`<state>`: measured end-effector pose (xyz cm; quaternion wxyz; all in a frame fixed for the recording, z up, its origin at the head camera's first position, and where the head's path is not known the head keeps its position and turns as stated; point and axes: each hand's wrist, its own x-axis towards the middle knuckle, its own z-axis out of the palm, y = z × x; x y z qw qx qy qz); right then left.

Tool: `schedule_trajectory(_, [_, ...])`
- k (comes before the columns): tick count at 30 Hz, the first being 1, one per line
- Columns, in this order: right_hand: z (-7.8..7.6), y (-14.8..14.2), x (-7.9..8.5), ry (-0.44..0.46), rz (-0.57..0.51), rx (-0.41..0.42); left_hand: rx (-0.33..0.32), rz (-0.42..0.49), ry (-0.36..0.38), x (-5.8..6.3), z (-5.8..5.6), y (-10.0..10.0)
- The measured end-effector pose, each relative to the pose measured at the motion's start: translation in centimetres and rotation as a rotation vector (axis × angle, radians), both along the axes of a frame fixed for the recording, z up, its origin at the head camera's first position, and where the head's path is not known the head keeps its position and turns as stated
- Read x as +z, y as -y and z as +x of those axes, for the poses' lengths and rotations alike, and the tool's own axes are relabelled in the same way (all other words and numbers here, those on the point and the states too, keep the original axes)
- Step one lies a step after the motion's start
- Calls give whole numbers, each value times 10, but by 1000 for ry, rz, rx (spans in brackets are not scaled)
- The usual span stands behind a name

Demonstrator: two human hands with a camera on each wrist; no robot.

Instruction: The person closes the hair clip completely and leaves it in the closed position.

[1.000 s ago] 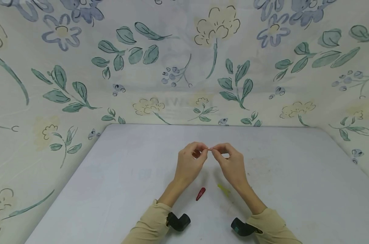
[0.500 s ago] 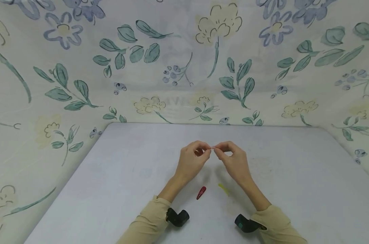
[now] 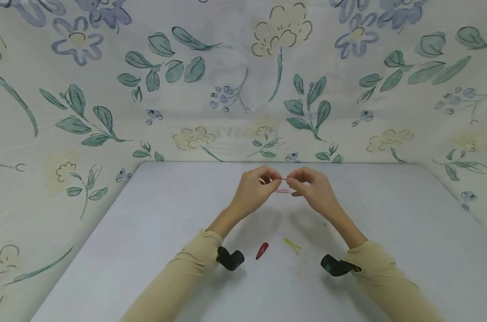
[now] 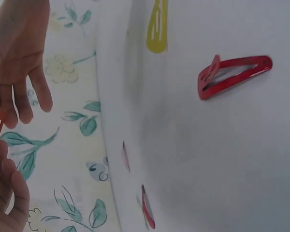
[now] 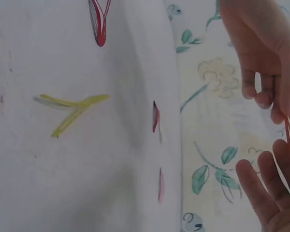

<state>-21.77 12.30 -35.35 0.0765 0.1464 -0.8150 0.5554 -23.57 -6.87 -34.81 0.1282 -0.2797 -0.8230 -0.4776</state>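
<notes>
Hands (image 3: 284,185) — pinching one hair clip (image 3: 284,179)

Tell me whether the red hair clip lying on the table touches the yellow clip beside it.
Apart. The head view shows bare table between the red hair clip and the yellow clip; the left wrist view shows the same gap.

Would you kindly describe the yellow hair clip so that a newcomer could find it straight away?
Start at the grey table and look at its near part, between the person's two forearms. Two clips lie there side by side: the yellow hair clip is the one nearer the right hand. Unlike the closed red clip beside it, it is sprung open in a Y.
</notes>
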Motion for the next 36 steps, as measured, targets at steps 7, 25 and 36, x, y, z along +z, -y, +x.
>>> schedule_trajectory(7, [-12,-12,5,55,63,62,-41,-125,13,10,-14,-2])
schedule_trajectory(25, [-30,-2,-13,-77,550,-119,102,-489,-47,-11,-33,-19])
schedule_trajectory(36, [-38,1,-25,47,741,-129,96,-583,37,-29,-42,-26])
